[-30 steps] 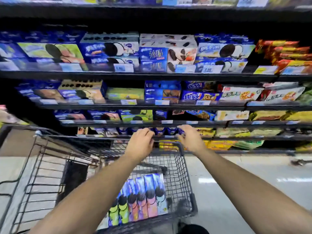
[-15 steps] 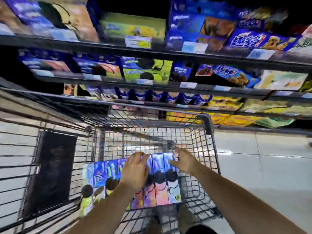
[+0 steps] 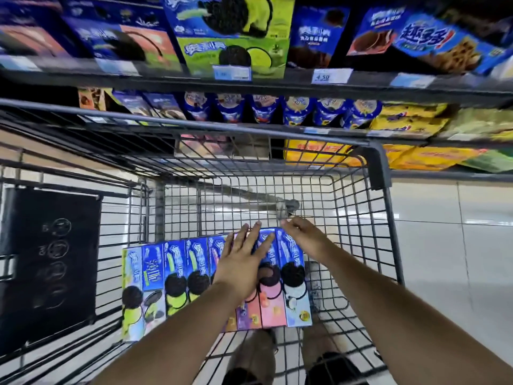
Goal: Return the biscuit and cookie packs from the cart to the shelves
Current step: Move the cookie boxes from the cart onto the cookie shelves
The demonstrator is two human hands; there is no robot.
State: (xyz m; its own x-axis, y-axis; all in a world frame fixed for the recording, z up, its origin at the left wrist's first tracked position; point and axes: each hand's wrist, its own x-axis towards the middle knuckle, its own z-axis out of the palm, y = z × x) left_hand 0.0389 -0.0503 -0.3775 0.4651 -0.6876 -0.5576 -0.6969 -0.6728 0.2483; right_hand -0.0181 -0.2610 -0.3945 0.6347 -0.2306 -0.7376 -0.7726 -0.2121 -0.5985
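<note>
Blue cookie packs [image 3: 177, 273] lie in a row on the cart [image 3: 379, 165] floor. My left hand [image 3: 244, 259] rests flat on them, fingers spread. My right hand [image 3: 302, 237] curls at the end of the rightmost pack [image 3: 297, 304]; can't tell if it grips. Risk: neighbouring packs drag up, then slip.

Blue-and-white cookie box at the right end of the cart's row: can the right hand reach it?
Probably yes. The right hand is at the far end of the blue-and-white cardboard cookie box; nothing lies on it, the grey wire cart is open above, and the left hand rests on neighbouring boxes.
</note>
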